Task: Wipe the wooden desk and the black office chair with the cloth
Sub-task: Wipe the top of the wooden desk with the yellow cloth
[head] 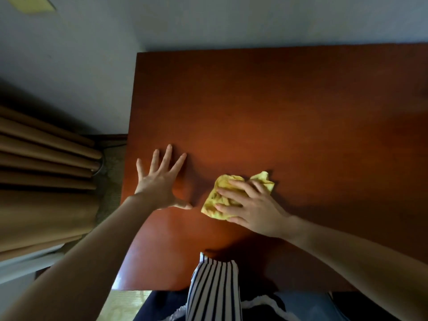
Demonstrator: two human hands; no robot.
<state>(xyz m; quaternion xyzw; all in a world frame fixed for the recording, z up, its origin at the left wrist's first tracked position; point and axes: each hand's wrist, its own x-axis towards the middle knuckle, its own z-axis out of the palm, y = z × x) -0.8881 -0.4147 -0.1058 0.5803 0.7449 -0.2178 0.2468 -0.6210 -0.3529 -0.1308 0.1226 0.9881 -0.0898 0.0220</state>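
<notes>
Nearest the viewer, a striped garment hangs over the front edge of the wooden desk; beyond it both bare forearms reach onto the reddish top; the right hand lies with its fingers spread and lightly bent over a crumpled yellow cloth, pressing it down on the desk just right of the left hand; the left hand lies flat near the desk's left edge, fingers straight and fanned apart, holding nothing; tan curtains hang at far left; a pale wall stands behind the desk.
</notes>
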